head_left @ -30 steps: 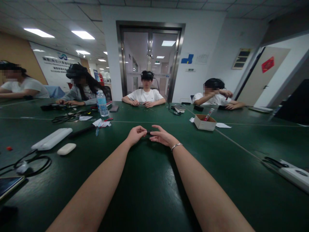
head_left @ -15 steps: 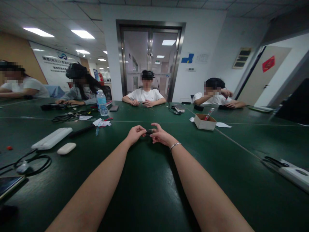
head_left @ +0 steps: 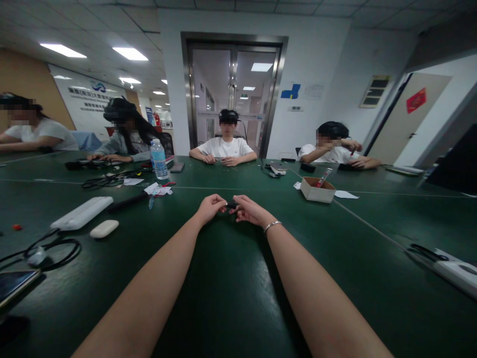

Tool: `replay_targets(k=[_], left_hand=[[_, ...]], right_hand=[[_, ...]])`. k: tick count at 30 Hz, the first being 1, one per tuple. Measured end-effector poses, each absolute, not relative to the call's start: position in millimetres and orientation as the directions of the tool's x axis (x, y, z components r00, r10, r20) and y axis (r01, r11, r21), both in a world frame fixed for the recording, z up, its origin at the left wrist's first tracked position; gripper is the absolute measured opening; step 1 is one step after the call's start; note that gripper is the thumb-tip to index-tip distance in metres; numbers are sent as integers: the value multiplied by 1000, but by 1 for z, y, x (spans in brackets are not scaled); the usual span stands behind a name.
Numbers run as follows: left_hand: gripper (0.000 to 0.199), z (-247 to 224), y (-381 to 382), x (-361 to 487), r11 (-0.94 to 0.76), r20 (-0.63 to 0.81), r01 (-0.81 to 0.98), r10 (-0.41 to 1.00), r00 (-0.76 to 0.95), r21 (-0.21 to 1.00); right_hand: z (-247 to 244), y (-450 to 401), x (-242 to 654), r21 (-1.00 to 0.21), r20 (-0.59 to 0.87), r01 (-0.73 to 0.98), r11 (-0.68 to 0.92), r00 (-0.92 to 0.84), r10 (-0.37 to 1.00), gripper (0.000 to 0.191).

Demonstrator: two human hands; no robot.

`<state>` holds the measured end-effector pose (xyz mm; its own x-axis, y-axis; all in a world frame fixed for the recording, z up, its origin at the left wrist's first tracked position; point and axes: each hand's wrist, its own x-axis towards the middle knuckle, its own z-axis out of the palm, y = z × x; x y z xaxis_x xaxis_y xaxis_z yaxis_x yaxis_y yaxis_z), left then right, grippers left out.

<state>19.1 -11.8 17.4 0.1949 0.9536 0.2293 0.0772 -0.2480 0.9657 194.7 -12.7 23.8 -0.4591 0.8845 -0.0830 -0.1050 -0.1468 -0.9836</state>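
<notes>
The bare left hand (head_left: 209, 209) pinches one end of a small, dark, elongated object (head_left: 231, 205), material unclear, held between both hands over the smooth dark-green table (head_left: 231, 278). The bare right hand (head_left: 253, 212), a shiny silver bracelet (head_left: 272, 225) at its wrist, grips the other end; this looks like fine two-handed fingertip handling, and any next move calls for steady pinches.

The left hand (head_left: 209, 209) and right hand (head_left: 254, 211) cover much of a small dark piece (head_left: 231, 205) — too small to make out. Both forearms (head_left: 156, 278) run off the bottom edge. The left edge cuts a phone (head_left: 15, 286); the right edge cuts a white device (head_left: 455, 273) and a black panel (head_left: 456, 164). The box's (head_left: 316, 193) front wall hides its floor — and the bottle's (head_left: 160, 163) label is unreadable.
</notes>
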Motion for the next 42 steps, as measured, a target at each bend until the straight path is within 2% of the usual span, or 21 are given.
replay_targets(k=[3,6,9,11,12,15,16,19,21,24,25,28,30,34,38,42], left_hand=[[18,18,-12,19,-244,227,71,956,188,967],[20,18,-11,18,-241,226,63,957,183,968],[21,17,-10,18,-241,223,70,954,199,968],[22,16,-9,17,-248,231,67,953,196,966],[22,15,-9,17,-252,236,64,953,190,966],[22,14,-7,17,-255,243,50,953,181,966],[23,14,-7,17,-254,242,45,952,185,966],[22,14,-8,18,-246,235,36,953,192,969],[21,15,-9,18,-240,230,37,956,185,970],[20,16,-9,18,-239,228,39,957,179,970],[20,16,-9,18,-238,227,41,957,180,970],[20,16,-9,18,-238,225,51,956,186,970],[19,16,-8,17,-244,230,57,955,185,968],[19,15,-8,17,-246,231,59,955,187,968],[18,15,-8,17,-237,223,55,956,189,970],[17,15,-8,17,-231,216,61,958,187,971]], right_hand=[[24,-13,193,-990,-60,-84,-109,-448,892,22],[25,-14,194,-981,-33,-154,-119,-474,880,39],[24,-13,194,-977,-103,-117,-177,-468,878,22],[24,-12,193,-985,-108,-76,-158,-441,891,18],[23,-12,193,-988,-87,-78,-133,-434,897,19],[23,-11,194,-985,-29,-137,-101,-449,893,44],[23,-11,194,-983,-40,-144,-117,-455,890,45],[23,-11,195,-981,-115,-88,-175,-463,879,24],[23,-12,195,-987,-93,-71,-141,-463,881,22],[23,-12,195,-993,-18,-94,-69,-457,889,45],[23,-12,195,-993,-22,-92,-71,-452,892,46],[23,-11,193,-991,-91,-46,-124,-437,895,25],[24,-11,192,-993,-83,-45,-113,-429,899,18],[26,-13,192,-990,-65,-87,-113,-428,901,34],[28,-15,192,-984,-103,-90,-153,-412,905,20],[29,-16,193,-985,-74,-108,-134,-442,894,25]])
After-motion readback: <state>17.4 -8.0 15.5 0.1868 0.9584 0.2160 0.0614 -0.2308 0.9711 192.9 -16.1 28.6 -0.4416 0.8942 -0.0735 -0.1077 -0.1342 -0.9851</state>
